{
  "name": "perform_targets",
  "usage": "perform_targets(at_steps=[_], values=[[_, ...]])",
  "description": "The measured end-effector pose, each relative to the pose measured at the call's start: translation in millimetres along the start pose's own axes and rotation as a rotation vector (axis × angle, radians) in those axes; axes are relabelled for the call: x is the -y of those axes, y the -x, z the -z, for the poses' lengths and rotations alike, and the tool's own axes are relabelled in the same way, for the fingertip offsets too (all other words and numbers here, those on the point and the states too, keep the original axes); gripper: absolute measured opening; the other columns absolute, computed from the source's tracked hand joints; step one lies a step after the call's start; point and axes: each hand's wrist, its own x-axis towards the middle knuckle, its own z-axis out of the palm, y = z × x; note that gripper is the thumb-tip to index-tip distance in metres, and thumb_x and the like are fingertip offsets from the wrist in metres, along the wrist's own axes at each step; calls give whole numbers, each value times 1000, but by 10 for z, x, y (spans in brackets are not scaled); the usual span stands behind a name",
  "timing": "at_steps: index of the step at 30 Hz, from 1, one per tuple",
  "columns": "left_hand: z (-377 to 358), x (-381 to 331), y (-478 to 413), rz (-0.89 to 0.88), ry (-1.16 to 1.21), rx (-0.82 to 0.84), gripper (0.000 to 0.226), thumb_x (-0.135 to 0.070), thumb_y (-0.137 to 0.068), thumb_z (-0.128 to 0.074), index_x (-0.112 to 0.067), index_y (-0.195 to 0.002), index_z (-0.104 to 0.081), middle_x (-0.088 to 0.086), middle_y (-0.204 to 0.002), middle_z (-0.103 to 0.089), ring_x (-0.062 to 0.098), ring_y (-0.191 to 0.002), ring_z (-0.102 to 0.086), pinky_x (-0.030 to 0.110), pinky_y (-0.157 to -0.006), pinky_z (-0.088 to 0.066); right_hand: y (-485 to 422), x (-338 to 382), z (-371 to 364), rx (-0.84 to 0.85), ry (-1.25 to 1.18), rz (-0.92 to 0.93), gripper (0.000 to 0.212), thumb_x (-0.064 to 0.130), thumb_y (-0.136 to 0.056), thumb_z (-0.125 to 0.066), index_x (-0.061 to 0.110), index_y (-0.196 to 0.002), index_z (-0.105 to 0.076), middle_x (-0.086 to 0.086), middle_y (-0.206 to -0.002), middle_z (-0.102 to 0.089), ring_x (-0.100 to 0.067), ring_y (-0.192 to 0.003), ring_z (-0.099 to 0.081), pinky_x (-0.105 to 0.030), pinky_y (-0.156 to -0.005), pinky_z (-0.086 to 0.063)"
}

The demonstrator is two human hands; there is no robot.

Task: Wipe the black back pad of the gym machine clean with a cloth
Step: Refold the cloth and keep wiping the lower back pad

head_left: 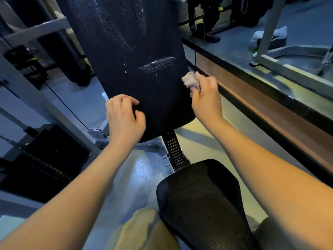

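- The black back pad [129, 51] is seen straight ahead, flecked with wet drops.
- A crumpled cloth [191, 81] is clutched in the right hand [205, 100] at the pad's right edge.
- The pad's near left edge is gripped by the curled left hand [124, 118].

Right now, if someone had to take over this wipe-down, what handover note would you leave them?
Left hand: fingers curled at the lower left edge of the back pad; whether it actually grips is unclear.
Right hand: holds a crumpled cloth at the pad's right edge, beside the face.
Done: little, judging by one wet streak across the middle of the pad.
Left: white droplets still dot the upper and middle face, so most of the pad probably needs wiping.
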Motion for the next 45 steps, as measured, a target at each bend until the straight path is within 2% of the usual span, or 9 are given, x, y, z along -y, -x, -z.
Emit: perform_targets(at_steps=[10,14,20,26,29,35,38,41,45], values=[[-570,573,0,-327,-430,-51,54,-30,-95,-55,-8,-144,-45,20,-149,-41,42,-146,-27,57,-124,-12,-118,-90,-381,-72,36,182,18,18,-103,-58,13,-119,-66,-8,-114,-61,-19,-101,-60,-30,-90,-52],[-702,670,-11,-380,-472,-133,56,-31,-96,-52,-6,-146,-42,20,-150,-38,43,-145,-24,60,-123,-12,275,-198,-448,179,154,456,20,9,-99,-60,8,-118,-66,-11,-113,-61,-26,-100,-61,-40,-90,-55],[-755,748,-15,-435,-491,-171,54,-31,-98,-50,-6,-145,-41,20,-151,-37,45,-145,-24,61,-122,-12,-446,222,-286,-222,36,325,25,9,-99,-55,7,-122,-65,-18,-111,-53,-25,-96,-62,-26,-89,-51],[-794,773,-30,-450,-465,-233,51,-30,-96,-52,-7,-141,-46,16,-150,-35,43,-144,-29,61,-121,-16,-18,301,-616,-14,-3,536,31,-8,-91,-58,4,-118,-69,-17,-117,-61,-26,-118,-62,-25,-106,-46],[-798,774,-32,-451,-445,-253,50,-30,-96,-52,-6,-140,-48,15,-150,-36,42,-144,-29,61,-122,-16,42,207,-579,176,132,681,23,-2,-94,-62,6,-114,-69,-17,-110,-61,-25,-108,-61,-30,-97,-53],[-812,776,-29,-446,-435,-271,50,-28,-94,-55,-5,-138,-53,15,-147,-40,42,-143,-31,62,-120,-20,-610,531,-487,-153,156,374,23,8,-92,-54,2,-112,-64,-18,-103,-57,-31,-87,-58,-41,-78,-50],[-820,778,-32,-453,-424,-286,50,-28,-93,-55,-5,-138,-53,14,-148,-39,41,-143,-32,61,-121,-19,-265,458,-603,46,162,535,36,5,-89,-54,4,-124,-64,-17,-117,-59,-35,-104,-65,-46,-86,-57],[-818,780,-35,-450,-415,-291,51,-29,-93,-54,-7,-139,-49,13,-148,-38,40,-144,-30,58,-123,-15,-190,288,-488,239,277,691,32,9,-94,-54,7,-125,-64,-17,-110,-57,-38,-98,-65,-47,-75,-58],[-817,773,-32,-444,-415,-291,51,-30,-94,-53,-8,-139,-49,12,-147,-37,39,-144,-30,56,-123,-13,-665,433,-327,-81,210,433,29,13,-93,-52,7,-119,-65,-17,-108,-56,-32,-95,-60,-34,-82,-48]])
